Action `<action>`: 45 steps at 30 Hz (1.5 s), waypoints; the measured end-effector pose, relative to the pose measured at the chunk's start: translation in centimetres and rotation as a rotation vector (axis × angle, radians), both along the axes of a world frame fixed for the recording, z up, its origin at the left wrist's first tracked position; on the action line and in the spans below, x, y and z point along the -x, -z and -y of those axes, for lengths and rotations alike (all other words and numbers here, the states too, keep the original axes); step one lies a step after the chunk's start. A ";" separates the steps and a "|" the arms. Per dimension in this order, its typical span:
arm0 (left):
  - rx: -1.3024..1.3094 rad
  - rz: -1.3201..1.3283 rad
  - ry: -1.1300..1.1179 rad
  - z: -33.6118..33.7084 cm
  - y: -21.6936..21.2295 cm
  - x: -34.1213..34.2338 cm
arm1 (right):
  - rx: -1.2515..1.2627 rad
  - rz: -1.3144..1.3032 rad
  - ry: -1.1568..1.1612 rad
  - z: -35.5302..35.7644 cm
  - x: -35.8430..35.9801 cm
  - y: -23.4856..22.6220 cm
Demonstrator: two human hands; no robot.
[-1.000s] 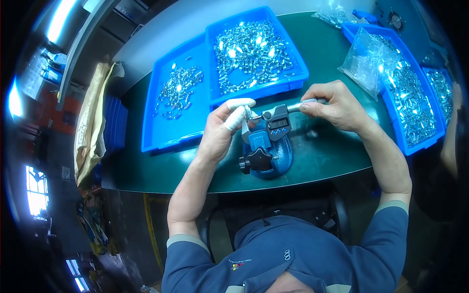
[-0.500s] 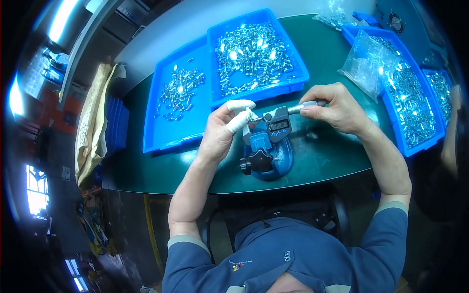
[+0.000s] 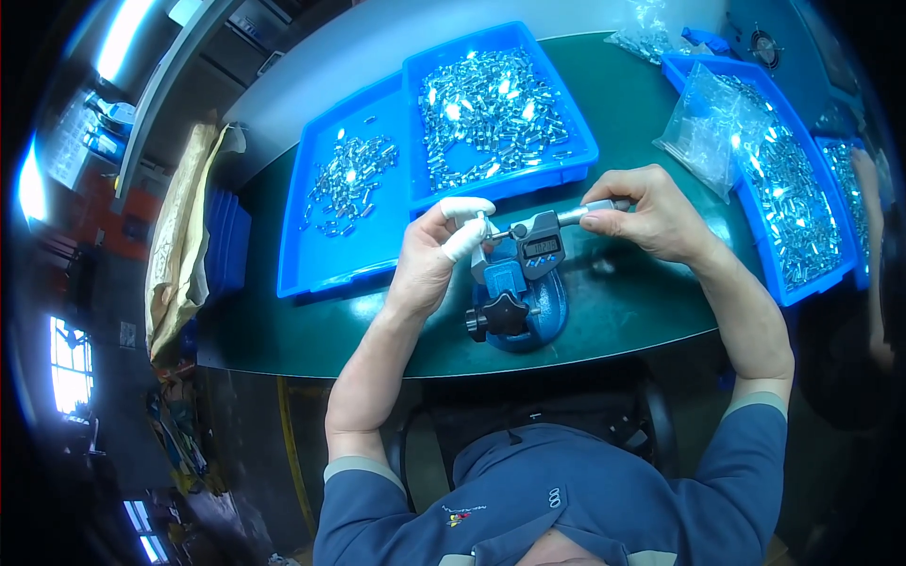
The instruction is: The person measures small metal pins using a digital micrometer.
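Observation:
A digital micrometer (image 3: 542, 247) is clamped in a blue stand (image 3: 528, 325) with a black star knob (image 3: 503, 313), near the front edge of the green table. My left hand (image 3: 425, 259) wears white covers on thumb and index finger. Those two fingertips pinch a small metal piece at the micrometer's jaws; the fingers hide most of it. My right hand (image 3: 651, 215) is closed on the micrometer's thimble (image 3: 573, 215), thumb and index finger on opposite sides of it.
Behind my hands, one blue tray (image 3: 578, 162) holds many small metal cylinders; the left tray (image 3: 326, 274) holds fewer. Another full tray (image 3: 797, 291) stands right, partly under a clear plastic bag (image 3: 703, 132). Another person's arm (image 3: 873, 245) shows at the far right. Brown paper (image 3: 179, 236) stands left.
My right fingers have shifted slightly on the thimble, and the micrometer's display looks different. My left hand keeps its pinch at the jaws. The other person's arm has moved over the far-right tray.

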State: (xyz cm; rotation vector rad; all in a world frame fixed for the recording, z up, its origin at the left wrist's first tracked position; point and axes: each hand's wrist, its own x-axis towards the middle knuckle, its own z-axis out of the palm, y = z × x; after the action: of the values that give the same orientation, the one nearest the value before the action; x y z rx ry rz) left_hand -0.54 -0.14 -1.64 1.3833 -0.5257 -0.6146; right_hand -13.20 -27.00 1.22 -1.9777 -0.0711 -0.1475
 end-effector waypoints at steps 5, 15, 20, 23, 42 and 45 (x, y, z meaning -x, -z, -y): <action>-0.010 0.007 -0.003 0.0 0.2 0.1 | -0.012 -0.012 0.002 -0.1 0.0 0.0; -0.020 -0.071 0.008 -0.1 0.1 0.0 | -0.007 -0.008 0.002 0.0 0.0 0.0; -0.020 -0.050 0.016 -0.2 0.2 0.0 | -0.011 -0.024 0.007 0.0 0.0 -0.2; -0.021 -0.029 0.019 -0.1 0.2 0.0 | -0.010 0.020 0.001 0.0 0.0 0.2; -0.006 -0.024 -0.015 0.1 -0.1 0.4 | 0.001 -0.003 -0.030 0.0 0.0 0.1; -0.010 -0.032 -0.024 0.2 -0.3 0.5 | 0.025 -0.015 -0.024 0.1 0.0 0.1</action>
State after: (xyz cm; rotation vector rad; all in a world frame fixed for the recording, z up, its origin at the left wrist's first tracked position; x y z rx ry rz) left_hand -1.02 -0.38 -1.37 1.3854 -0.4803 -0.6201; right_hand -13.18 -27.06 1.17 -2.0020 -0.0870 -0.1165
